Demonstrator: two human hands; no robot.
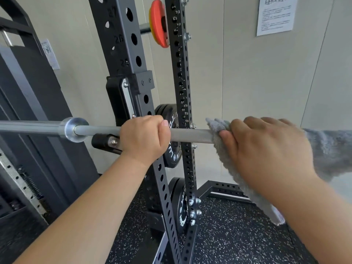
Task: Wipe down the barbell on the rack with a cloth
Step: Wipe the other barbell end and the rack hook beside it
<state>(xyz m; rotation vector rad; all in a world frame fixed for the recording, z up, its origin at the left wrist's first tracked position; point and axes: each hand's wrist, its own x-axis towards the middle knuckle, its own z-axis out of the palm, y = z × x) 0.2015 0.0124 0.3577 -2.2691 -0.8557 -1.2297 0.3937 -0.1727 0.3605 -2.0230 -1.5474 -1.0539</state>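
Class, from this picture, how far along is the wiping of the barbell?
Done: unclear; no stretch shows as wiped. In hand: the right hand holds the grey cloth wrapped over the barbell while the left hand grips it near the rack. Left: likely the part under the left hand and its thick end.

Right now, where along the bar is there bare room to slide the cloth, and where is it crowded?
Free: the barbell shaft between the left hand and the cloth under the right hand, and the sleeve beyond the collar. Crowded: the short stretch between collar and left hand, where the J-hook sits right beneath the bar.
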